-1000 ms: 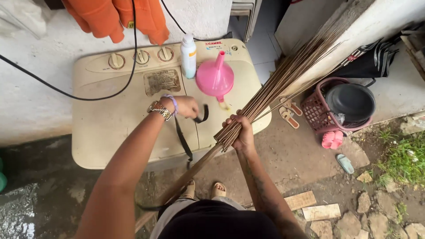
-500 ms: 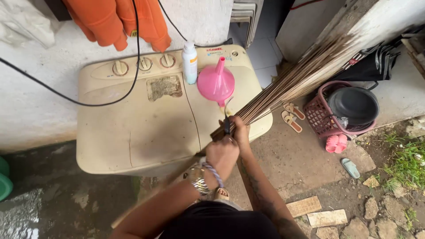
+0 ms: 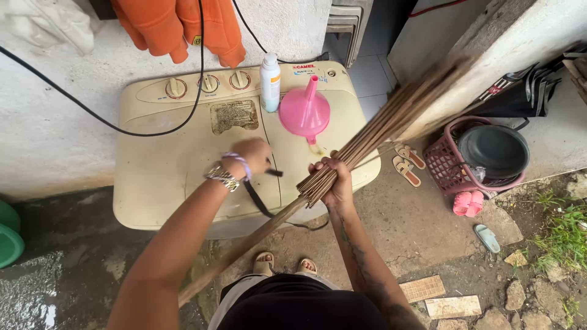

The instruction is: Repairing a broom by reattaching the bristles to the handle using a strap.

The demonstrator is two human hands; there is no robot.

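Outdoors, my right hand point(image 3: 333, 183) clamps the stick bundle point(image 3: 373, 137) over the washing machine point(image 3: 165, 177) while my left hand point(image 3: 251, 156) pulls the black strap point(image 3: 257, 198) taut, a wrap seemingly due next.

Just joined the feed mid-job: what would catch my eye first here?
The bundle of thin brown sticks fans up to the right, gripped at its bound end by the right hand above a long wooden handle. The left hand pulls a black strap taut over the cream washing machine. A bright pink funnel stands on the machine's lid, with orange cloth hanging above.
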